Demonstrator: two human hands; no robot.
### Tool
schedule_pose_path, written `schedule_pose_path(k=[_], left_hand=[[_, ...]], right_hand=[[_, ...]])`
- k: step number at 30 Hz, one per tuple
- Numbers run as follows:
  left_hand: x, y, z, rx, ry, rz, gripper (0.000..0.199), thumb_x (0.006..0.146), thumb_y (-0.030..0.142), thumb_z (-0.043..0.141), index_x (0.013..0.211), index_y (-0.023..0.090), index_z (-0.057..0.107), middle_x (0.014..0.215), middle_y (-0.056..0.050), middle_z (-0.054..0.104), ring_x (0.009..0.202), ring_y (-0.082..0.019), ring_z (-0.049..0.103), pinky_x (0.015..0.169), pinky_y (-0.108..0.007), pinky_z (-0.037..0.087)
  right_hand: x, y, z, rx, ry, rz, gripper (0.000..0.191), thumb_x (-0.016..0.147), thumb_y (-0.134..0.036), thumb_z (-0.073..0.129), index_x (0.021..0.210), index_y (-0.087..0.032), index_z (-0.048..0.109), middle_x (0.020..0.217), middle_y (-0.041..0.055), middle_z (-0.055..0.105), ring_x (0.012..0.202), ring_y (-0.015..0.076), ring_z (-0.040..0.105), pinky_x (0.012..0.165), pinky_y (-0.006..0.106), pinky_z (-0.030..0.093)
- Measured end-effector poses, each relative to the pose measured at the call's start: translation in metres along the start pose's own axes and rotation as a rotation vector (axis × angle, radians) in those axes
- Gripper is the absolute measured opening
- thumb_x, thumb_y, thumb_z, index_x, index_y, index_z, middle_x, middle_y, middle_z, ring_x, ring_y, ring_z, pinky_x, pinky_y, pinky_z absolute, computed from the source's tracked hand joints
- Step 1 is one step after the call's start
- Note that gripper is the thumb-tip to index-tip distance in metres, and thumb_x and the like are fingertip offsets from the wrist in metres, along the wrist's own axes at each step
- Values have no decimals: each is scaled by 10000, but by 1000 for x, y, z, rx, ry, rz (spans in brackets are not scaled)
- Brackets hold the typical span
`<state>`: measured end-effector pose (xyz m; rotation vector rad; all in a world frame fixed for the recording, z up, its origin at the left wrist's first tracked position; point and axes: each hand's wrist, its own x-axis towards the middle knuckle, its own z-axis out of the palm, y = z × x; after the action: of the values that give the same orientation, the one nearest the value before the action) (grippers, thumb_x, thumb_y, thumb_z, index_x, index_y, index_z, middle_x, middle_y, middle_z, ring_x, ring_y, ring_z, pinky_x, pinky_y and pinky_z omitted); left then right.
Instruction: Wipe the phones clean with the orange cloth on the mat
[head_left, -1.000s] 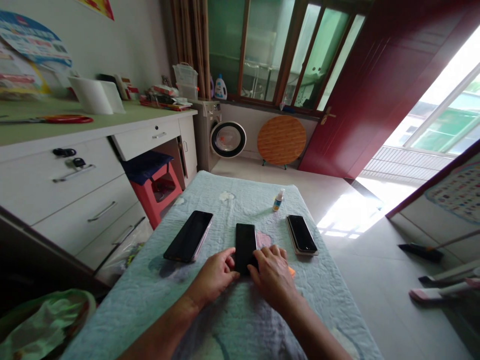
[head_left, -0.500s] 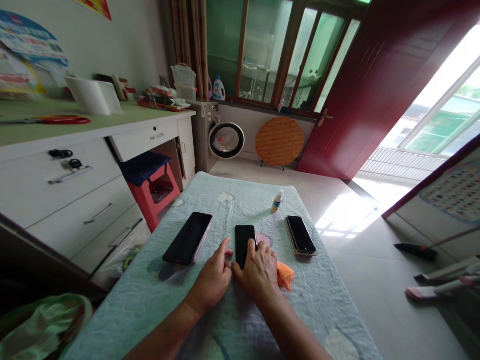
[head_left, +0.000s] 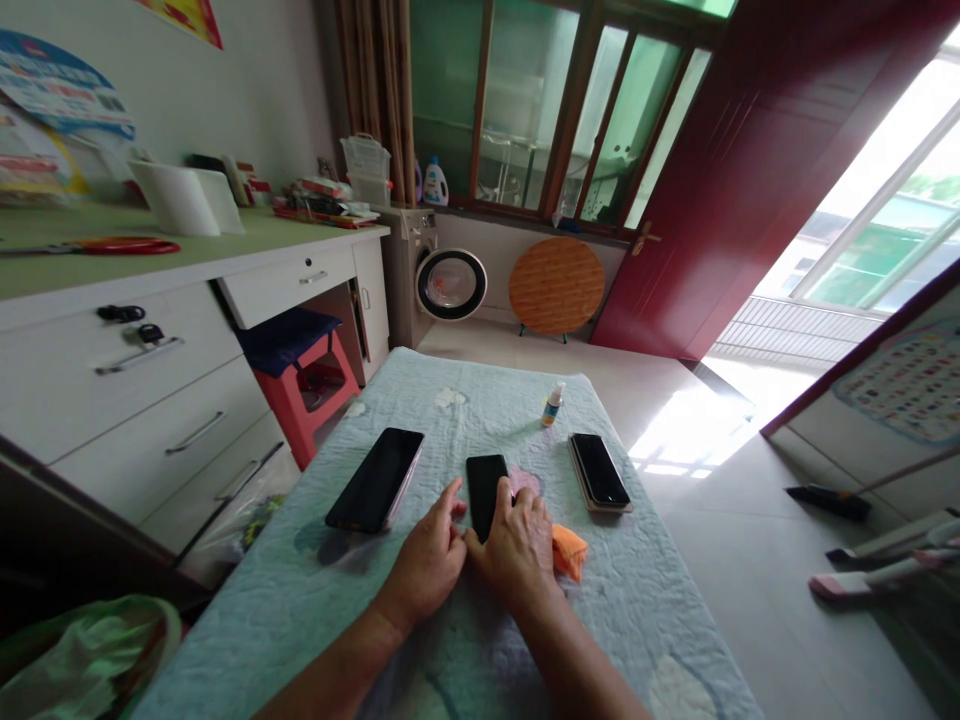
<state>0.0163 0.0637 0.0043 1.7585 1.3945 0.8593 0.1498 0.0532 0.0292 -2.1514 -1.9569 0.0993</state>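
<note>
A black smartphone (head_left: 482, 478) lies on the cloth-covered table in front of me, its screen dark. My right hand (head_left: 519, 535) is laid over its lower right part, fingers bent along the right edge and thumb at the lower left corner. Close to the phone's left side is my left hand (head_left: 426, 548), its fingers loosely bent and apart, with nothing visible in them. An orange cloth (head_left: 569, 552) lies crumpled against the outer side of my right hand. To the left rests a larger dark phone (head_left: 377, 480); to the right, another phone (head_left: 599, 470) sits on a flat pale object.
A small spray bottle (head_left: 552, 405) stands toward the table's far right. The pale blue quilted cloth (head_left: 442, 395) covers the tabletop. A red stool (head_left: 319, 395) and a white drawer cabinet (head_left: 165, 400) are at the left. A bin (head_left: 169, 625) sits at the lower left.
The view has shifted very slightly. Both hands and the phone hold nearly the same positions; nothing was picked up or let go.
</note>
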Motion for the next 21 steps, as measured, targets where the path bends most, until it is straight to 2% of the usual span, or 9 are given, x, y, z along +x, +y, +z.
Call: schedule_pose_path(k=[2,8,15,21], left_hand=[[0,1,0,-4,-13,3,657,777,68,446,1423,137,346,1181,-114,635,829,-161,664,905,-346,499],[0,3,-3,-57,-16,-7,641,784,59,426,1412,175,372,1178,-90,655,989,-178,659,951,-347,483],[1,2,-2,-83,-27,-13,632,788,93,417,1414,152,354,1173,-106,643,909,-169,666,913,-342,499],[1,1,-4,-96,-47,-26,646,792,138,449,1427,157,328,1193,-106,637,891,-179,667,897,-348,498]], right_hand=[[1,-1,0,10,3,2,730,738,-478,633,1335,-94,465,1074,202,558,979,360,521,874,471,367],[4,-3,-2,61,17,27,693,711,-400,656,1304,-91,475,1060,196,559,986,345,516,865,444,383],[6,-3,-4,120,70,-13,676,680,-384,667,1269,-108,483,1129,196,529,1037,342,470,880,423,380],[10,-3,-10,110,105,-47,608,630,-296,651,1194,-110,521,1069,170,554,1015,324,460,895,399,364]])
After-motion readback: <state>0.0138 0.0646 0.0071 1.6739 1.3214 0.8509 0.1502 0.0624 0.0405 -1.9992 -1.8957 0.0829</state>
